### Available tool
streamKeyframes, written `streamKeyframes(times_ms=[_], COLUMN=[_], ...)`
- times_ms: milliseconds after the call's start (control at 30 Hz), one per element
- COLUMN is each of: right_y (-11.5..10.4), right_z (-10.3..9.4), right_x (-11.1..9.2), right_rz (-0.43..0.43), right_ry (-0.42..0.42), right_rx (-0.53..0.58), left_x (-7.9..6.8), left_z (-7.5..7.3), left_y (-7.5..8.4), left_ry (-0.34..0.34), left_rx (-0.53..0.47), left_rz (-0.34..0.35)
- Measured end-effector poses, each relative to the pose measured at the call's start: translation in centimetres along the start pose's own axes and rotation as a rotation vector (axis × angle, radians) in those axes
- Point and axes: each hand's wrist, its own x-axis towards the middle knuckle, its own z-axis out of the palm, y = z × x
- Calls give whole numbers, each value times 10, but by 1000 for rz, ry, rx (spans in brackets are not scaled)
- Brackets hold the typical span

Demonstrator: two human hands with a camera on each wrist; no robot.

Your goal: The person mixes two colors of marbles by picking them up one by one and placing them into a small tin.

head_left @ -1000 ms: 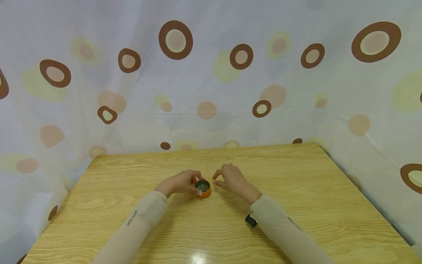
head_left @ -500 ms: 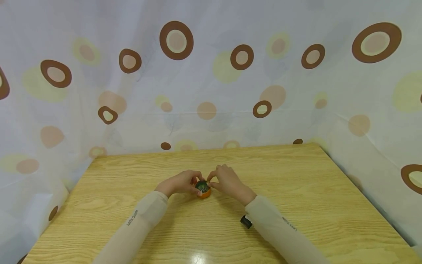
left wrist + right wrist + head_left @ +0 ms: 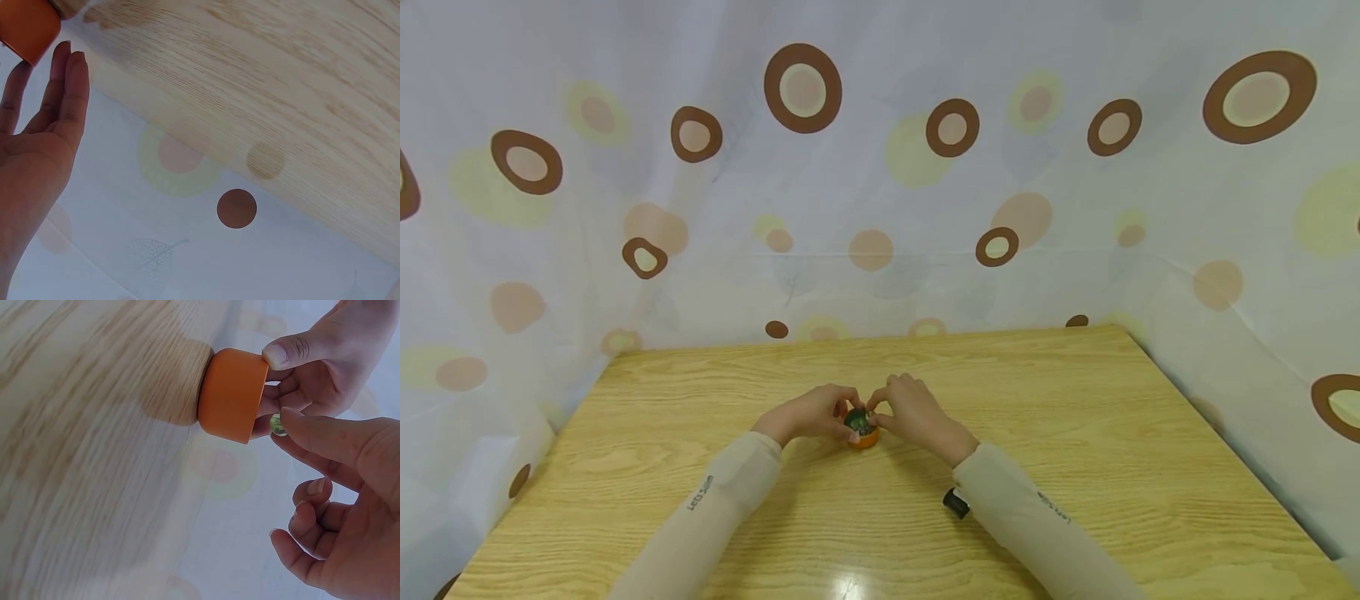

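Observation:
An orange round cup (image 3: 231, 394) with a dark green inside stands on the wooden table, slightly left of centre in the head view. My left hand (image 3: 808, 414) grips its rim from the left, thumb at the near side. Several small shiny pieces show inside the cup in the head view. Between thumb and forefinger, my right hand (image 3: 917, 414) pinches a clear green-yellow glass marble (image 3: 277, 425) right at the cup's mouth. The other right fingers curl loosely. In the left wrist view, only a corner of the cup shows above the left fingers (image 3: 76, 94).
The wooden table (image 3: 700, 375) has pale grain. A white curtain (image 3: 872, 167) with brown and yellow spots stands round its back and sides. A small black device (image 3: 957, 503) sits beside the right sleeve.
My right hand has moved left with the marble, from beside the cup to its rim. My left hand has kept its grip on the cup, which has barely shifted.

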Motion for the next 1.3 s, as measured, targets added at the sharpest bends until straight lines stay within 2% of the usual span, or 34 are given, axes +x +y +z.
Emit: streamKeyframes(times_ms=[200,533,1300], right_y=[-2,1,17], right_z=[-1,-4,-6], right_x=[0,-3,-12], right_rz=[-9,27,78], right_ry=[-4,8,29], right_rx=[5,12,8], left_x=[-1,-2,1], left_z=[-1,0,0], left_y=[0,0,1], left_ry=[-3,5,-9], left_rx=[-17,-1,38], left_rz=[-6,-28,-15])
